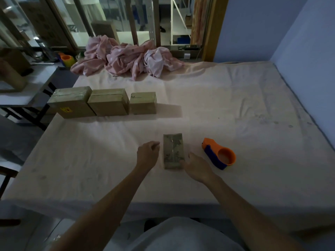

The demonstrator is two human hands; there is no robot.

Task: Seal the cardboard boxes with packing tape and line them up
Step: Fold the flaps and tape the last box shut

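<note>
**Small box lies between two hands on the sheet-covered bed**

Head view: a small cardboard box, its top glossy with tape and printed text, lies lengthwise on the pale bed sheet, near the front edge. The left hand sits just beside the box's left side with its fingers loosely curled, and it holds nothing. The right hand meets the box at its near right corner. Its fingers lie against that corner, but whether they grip the box or only touch it cannot be told. An orange and blue tape dispenser rests on the sheet just right of the right hand, apart from the box.

Farther back on the left, three larger boxes stand in a row. The left box and the middle box touch, while the right box stands a little apart. A crumpled pink cloth is heaped at the far edge of the bed. A second orange dispenser sits on a side table to the left.
</note>
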